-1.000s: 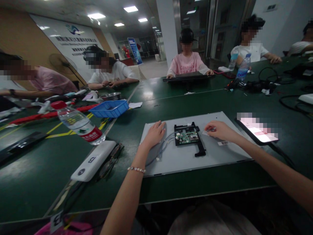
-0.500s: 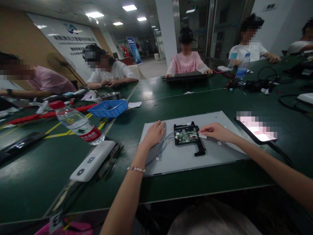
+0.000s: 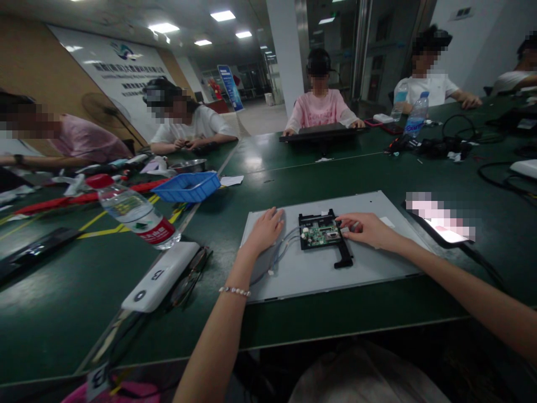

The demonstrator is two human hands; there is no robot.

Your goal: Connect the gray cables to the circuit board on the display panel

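A flat grey panel [image 3: 310, 280] lies on the green table in front of me. On its middle sits a black plastic bracket [image 3: 344, 254] with a green circuit board [image 3: 321, 235] in it. Thin grey cables [image 3: 282, 251] run from the board's left side across the panel. My left hand [image 3: 265, 230] rests flat on the panel's left part, fingers stretched out, holding nothing. With bent fingers, my right hand [image 3: 366, 229] grips the bracket's right edge; the fingertips are partly hidden. A small white piece [image 3: 386, 222] shows on the panel behind that hand.
Right of the panel lies a lit phone [image 3: 440, 221] with a cable. To the left are a water bottle [image 3: 138, 215], a white power bank [image 3: 161, 277], glasses [image 3: 188, 277] and a blue tray [image 3: 187, 187]. Several people sit around the table, one opposite [image 3: 319, 109].
My right hand has shifted slightly left and up against the bracket's edge. The white piece seen at its fingertips before no longer shows there. My left hand stays put.
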